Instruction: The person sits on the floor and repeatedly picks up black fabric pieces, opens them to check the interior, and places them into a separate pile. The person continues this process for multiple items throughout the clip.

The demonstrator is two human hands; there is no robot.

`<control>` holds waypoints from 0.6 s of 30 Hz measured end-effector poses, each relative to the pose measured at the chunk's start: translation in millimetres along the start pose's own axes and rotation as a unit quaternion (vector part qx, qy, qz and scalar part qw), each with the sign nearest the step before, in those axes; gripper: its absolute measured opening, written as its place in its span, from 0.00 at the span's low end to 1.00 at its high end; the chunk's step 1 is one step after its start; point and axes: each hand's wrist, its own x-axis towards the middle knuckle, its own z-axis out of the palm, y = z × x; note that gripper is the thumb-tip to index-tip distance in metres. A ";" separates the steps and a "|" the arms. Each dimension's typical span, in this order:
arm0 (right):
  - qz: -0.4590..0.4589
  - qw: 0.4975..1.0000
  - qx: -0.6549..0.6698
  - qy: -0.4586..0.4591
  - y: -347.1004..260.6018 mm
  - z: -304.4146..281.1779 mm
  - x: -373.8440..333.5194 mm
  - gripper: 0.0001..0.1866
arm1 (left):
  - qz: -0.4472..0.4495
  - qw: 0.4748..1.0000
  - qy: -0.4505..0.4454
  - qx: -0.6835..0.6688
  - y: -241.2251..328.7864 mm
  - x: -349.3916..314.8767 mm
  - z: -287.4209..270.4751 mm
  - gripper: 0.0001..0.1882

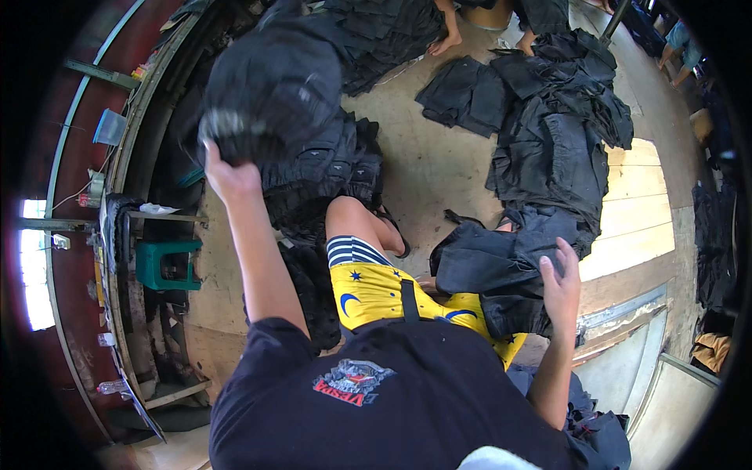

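Note:
My left hand (233,178) is raised on the left, its fingers closed on the edge of a black garment (278,82) that is smeared by motion. Below that garment lies a stack of folded black clothes (333,164), close to my bent left knee. On the right, my right hand (560,283) is open with its fingers apart and holds nothing. It hovers over or beside a dark garment (489,258) spread across my right leg. Whether the fingers touch the cloth, I cannot tell. More black garments (548,160) with gathered parts lie in a long heap ahead of it.
A green plastic stool (168,265) stands on the left by a wooden frame. Further clothing piles (384,35) lie at the far side, near other people's bare feet (445,45). Wooden floor (419,168) shows between the heaps. A pale board (615,392) lies at the lower right.

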 end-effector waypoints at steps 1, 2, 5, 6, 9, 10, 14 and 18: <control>0.002 1.000 -0.007 0.016 6.6 -5.6 2.7 0.28 | -0.001 0.997 0.073 0.027 -13.4 -0.6 -38.9 0.23; -0.006 0.998 -0.044 0.034 13.4 -12.2 6.6 0.29 | -0.044 0.988 0.146 0.027 -31.6 -7.4 -81.5 0.22; -0.068 0.968 -0.234 0.059 36.0 -41.8 10.5 0.29 | -0.236 0.906 0.351 0.018 -85.4 -43.4 -203.2 0.24; -0.061 0.963 -0.257 0.063 46.1 -51.2 10.0 0.29 | -0.226 0.876 0.426 -0.004 -101.5 -56.1 -232.5 0.22; 0.018 0.951 -0.303 0.057 86.8 -85.3 5.1 0.32 | -0.228 0.904 0.360 0.036 -116.0 -89.7 -275.1 0.25; 0.043 0.943 -0.325 0.062 104.6 -96.3 -0.9 0.33 | -0.210 0.913 0.344 0.062 -112.6 -99.3 -273.8 0.26; 0.247 0.918 -0.305 0.054 180.0 -124.4 -29.3 0.38 | 0.170 0.591 0.302 0.728 -85.5 -102.0 -220.9 0.38; 0.266 0.962 -0.058 0.031 223.9 -115.1 -53.2 0.36 | 0.384 0.515 0.008 0.767 -80.4 -65.7 -181.6 0.45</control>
